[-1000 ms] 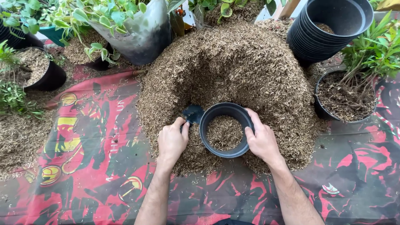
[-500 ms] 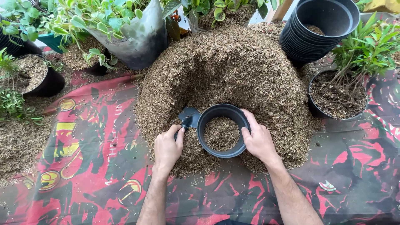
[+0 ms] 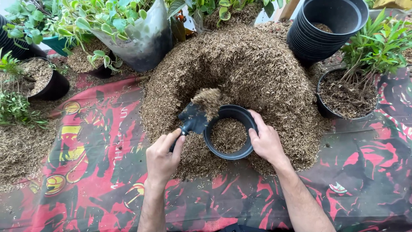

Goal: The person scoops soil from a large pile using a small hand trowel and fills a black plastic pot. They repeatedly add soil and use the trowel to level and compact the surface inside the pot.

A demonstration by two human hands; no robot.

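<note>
Left hand (image 3: 162, 160) closed around the handle of a black scoop (image 3: 194, 119); blade raised at the left rim of the pot (image 3: 229, 132), loaded with husk (image 3: 209, 100). Right hand (image 3: 267, 141) grips the pot's right rim, thumb over the edge, fingers outside. Pot is black, upright, partly filled with husk, seated in the hollow of the husk heap (image 3: 253, 64) at mid-sheet. Sheet (image 3: 86, 172) is red and black. Stacked black pots (image 3: 328, 28) stand at the far right edge; a planted pot (image 3: 343, 92) sits just below them.
</note>
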